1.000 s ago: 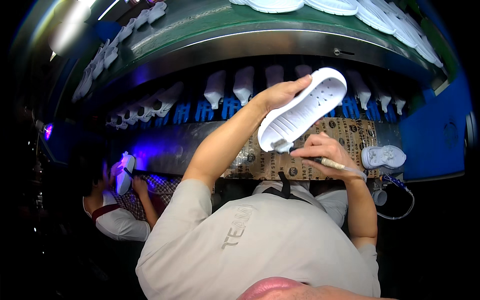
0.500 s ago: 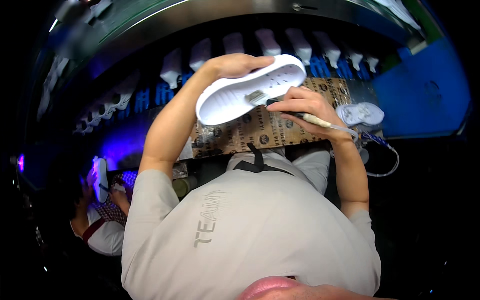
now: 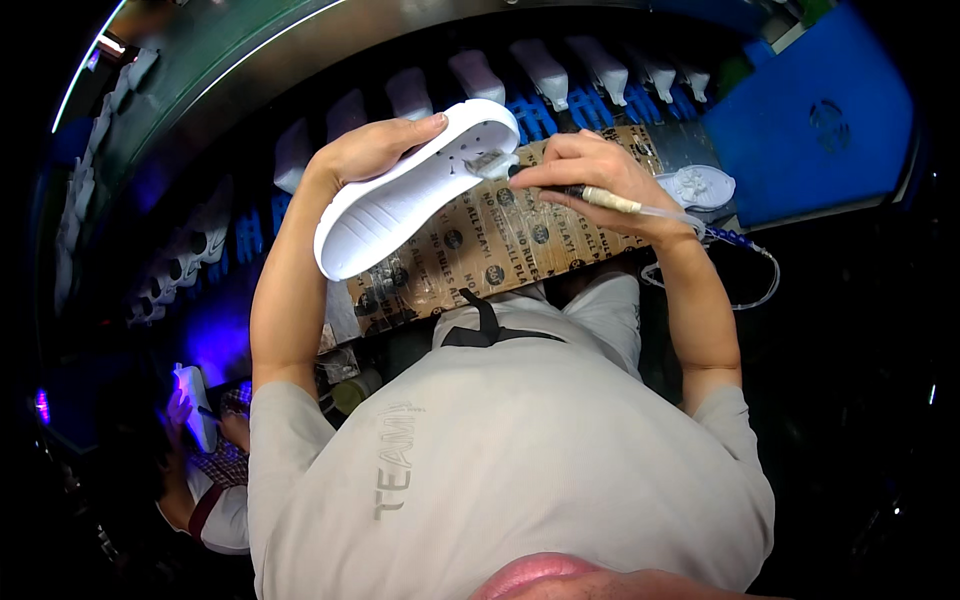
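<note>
My left hand (image 3: 375,150) grips a white shoe sole (image 3: 390,215) by its far side edge, the thumb over the rim. The sole is tilted, its hollow inner face toward me, with small holes at the upper right end and ridges at the lower left end. In my right hand (image 3: 600,178) is a brush (image 3: 488,165) with a dark handle, pinched between thumb and fingers. Its pale flat bristles lie against the inner face, beside the holes. A clear tube (image 3: 668,212) runs from the handle's rear end past my right wrist.
Printed brown cardboard (image 3: 480,240) covers the bench below the sole. Another white sole (image 3: 698,188) lies to the right, near a blue panel (image 3: 810,130). Behind stand several whitish shoe-shaped forms (image 3: 540,72) with blue supports (image 3: 530,118). At lower left, a co-worker holds a white shoe (image 3: 196,405).
The sole and both my hands appear farther left in the picture, partly because the whole view has shifted. The bristles have moved from the sole's middle toward the end with holes.
</note>
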`<state>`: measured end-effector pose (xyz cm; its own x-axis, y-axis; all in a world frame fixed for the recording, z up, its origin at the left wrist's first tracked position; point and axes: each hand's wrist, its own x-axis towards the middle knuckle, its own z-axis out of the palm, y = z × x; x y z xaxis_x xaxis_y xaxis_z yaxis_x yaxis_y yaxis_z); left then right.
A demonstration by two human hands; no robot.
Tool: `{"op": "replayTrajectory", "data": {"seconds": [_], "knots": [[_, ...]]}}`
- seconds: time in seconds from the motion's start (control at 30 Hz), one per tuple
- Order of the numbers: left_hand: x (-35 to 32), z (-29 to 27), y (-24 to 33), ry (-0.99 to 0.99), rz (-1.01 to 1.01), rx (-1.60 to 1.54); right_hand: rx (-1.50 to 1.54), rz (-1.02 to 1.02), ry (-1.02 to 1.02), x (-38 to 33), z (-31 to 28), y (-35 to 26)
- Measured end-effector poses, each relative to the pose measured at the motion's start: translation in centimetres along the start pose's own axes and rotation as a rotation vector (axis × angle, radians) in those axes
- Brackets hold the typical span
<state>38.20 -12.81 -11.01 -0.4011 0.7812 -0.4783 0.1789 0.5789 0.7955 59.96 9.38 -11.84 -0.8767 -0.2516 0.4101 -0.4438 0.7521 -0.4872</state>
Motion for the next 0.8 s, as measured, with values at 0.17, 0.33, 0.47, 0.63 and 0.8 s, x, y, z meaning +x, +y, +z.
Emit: {"op": "replayTrajectory", "data": {"seconds": [0.17, 0.33, 0.47, 0.63, 0.8], "knots": [[0.3, -0.4, -3.3, 0.072, 0.068, -0.240, 0.339, 0.061, -0.053, -0.9, -1.3, -0.5], [0.1, -5.9, 0.8, -0.393, 0.592, -0.766, 0.612, 0.263, 0.440, -4.7, 0.0, 1.9], [-0.7, -21.2, 8.4, 0.081, 0.846, -0.748, 0.653, 0.371, 0.411, -5.4, 2.6, 3.5], [1.3, -40.1, 1.5, 1.075, 0.210, -0.677, 0.727, 0.587, 0.342, -7.4, 8.2, 4.8], [-2.0, -41.7, -11.9, 1.182, -0.780, 0.559, 0.745, 0.797, 0.388, -10.7, 14.3, 5.3]]}}
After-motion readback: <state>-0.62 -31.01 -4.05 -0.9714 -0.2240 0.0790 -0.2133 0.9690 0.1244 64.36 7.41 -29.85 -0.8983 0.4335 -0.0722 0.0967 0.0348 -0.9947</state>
